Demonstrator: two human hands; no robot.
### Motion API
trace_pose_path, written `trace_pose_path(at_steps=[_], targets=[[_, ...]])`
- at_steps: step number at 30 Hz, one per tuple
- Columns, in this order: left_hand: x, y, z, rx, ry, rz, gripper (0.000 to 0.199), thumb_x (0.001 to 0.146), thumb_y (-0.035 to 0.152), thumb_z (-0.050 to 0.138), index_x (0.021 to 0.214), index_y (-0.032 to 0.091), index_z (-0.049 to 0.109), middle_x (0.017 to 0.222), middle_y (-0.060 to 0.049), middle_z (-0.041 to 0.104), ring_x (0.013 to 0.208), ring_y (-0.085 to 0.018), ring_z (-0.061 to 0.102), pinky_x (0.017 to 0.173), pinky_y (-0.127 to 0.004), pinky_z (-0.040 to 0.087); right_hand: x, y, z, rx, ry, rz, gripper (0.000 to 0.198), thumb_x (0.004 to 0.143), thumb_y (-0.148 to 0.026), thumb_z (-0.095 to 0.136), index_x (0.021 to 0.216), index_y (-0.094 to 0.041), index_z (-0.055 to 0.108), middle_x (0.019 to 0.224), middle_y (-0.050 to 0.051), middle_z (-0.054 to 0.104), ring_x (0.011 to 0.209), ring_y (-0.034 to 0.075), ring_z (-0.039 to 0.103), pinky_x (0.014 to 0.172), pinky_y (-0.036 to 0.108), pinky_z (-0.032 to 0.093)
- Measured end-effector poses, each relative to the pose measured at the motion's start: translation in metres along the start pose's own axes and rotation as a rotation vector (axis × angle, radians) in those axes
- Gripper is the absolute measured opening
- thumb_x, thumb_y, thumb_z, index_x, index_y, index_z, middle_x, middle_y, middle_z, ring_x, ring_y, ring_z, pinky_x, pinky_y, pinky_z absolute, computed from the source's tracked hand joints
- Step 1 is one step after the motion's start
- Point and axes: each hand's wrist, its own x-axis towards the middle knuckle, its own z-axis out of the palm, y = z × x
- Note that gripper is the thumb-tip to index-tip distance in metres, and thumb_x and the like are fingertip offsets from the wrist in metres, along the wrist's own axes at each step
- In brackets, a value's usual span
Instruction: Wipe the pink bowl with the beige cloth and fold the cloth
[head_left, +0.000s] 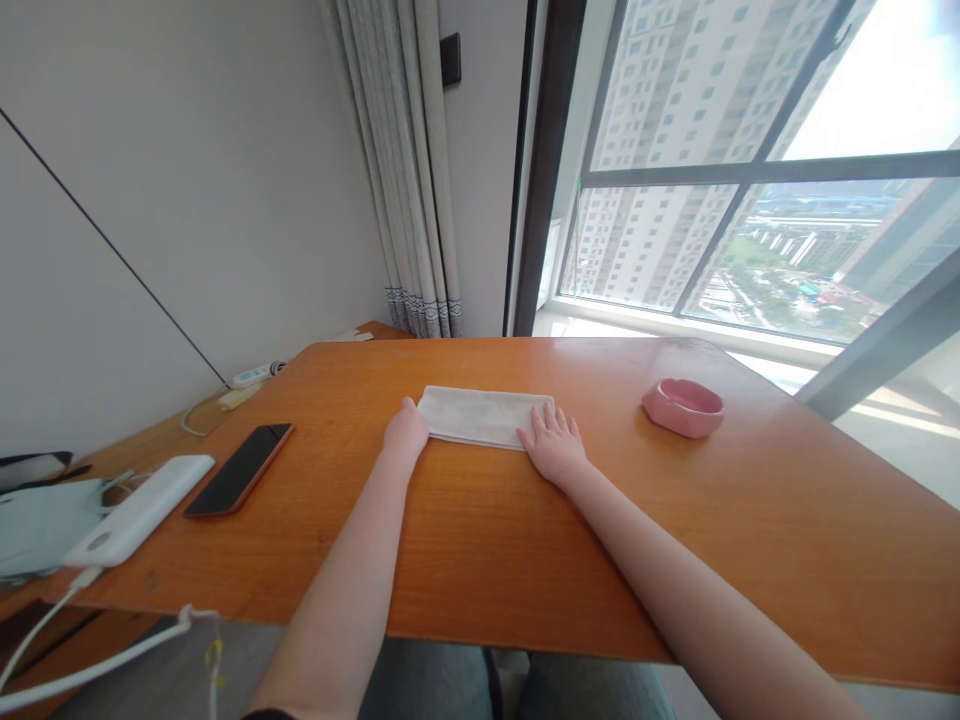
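A folded white cloth (480,414) lies flat on the wooden table as a long, narrow strip running left to right. At its left end, my left hand (407,432) is closed on the edge, with the fingers mostly hidden from my view. My right hand (553,440) rests over the lower right corner of the cloth, palm down, its fingers spread and stretched out. Layered folds show along the near edge of the cloth.
A pink ashtray-like dish (683,407) stands right of my right hand. Left of my arms lie a dark-screened phone (240,470) and a white power bank (140,510) with a cable (45,618). The table (510,560) ends near a window; a curtain (409,170) hangs behind.
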Motion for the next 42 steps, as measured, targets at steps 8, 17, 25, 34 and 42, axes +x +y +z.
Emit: trace_pose_path(at_steps=[8, 17, 25, 34, 42], targets=[[-0.014, 0.024, 0.007, -0.294, 0.462, 0.318, 0.037, 0.09, 0.018, 0.036, 0.127, 0.015, 0.041, 0.119, -0.015, 0.058, 0.111, -0.024, 0.055, 0.091, -0.037, 0.044, 0.0, -0.015, 0.006, 0.048, 0.077, -0.071, 0.066, 0.094, -0.051, 0.026, 0.146, -0.01, 0.025, 0.154, 0.018, 0.016, 0.142, 0.029, 0.014, 0.114, 0.039, 0.012], [-0.042, 0.074, 0.048, -0.312, 0.248, 0.981, 0.016, 0.083, 0.016, 0.052, 0.097, 0.019, 0.06, 0.095, -0.005, 0.063, 0.093, -0.02, 0.057, 0.087, -0.035, 0.045, -0.004, -0.03, 0.008, 0.101, 0.115, -0.158, 0.056, 0.094, -0.036, 0.03, 0.142, -0.007, 0.034, 0.151, 0.018, 0.025, 0.14, 0.029, 0.023, 0.111, 0.038, 0.019], [-0.044, 0.075, 0.054, -0.339, 0.161, 0.978, 0.018, 0.085, 0.018, 0.051, 0.099, 0.019, 0.064, 0.098, -0.005, 0.068, 0.093, -0.02, 0.061, 0.086, -0.034, 0.047, 0.003, -0.003, -0.014, 0.138, 0.185, -0.102, 0.029, 0.085, -0.025, 0.042, 0.107, -0.018, 0.06, 0.121, 0.012, 0.058, 0.115, 0.026, 0.049, 0.094, 0.038, 0.036], [-0.049, 0.079, 0.057, -0.384, 0.216, 1.009, 0.02, 0.086, 0.017, 0.05, 0.102, 0.02, 0.063, 0.098, -0.005, 0.068, 0.094, -0.019, 0.06, 0.086, -0.033, 0.047, 0.017, 0.011, -0.012, 0.258, 0.136, -0.008, 0.033, 0.077, -0.034, 0.057, 0.107, -0.02, 0.058, 0.122, 0.01, 0.057, 0.115, 0.027, 0.048, 0.092, 0.04, 0.035], [-0.052, 0.082, 0.056, -0.347, 0.085, 1.005, 0.02, 0.087, 0.018, 0.049, 0.1, 0.02, 0.063, 0.1, -0.004, 0.068, 0.094, -0.018, 0.061, 0.086, -0.031, 0.047, 0.019, 0.017, -0.014, 0.276, 0.146, -0.003, 0.02, 0.075, -0.036, 0.059, 0.089, -0.022, 0.063, 0.115, 0.008, 0.058, 0.11, 0.026, 0.048, 0.089, 0.04, 0.036]])
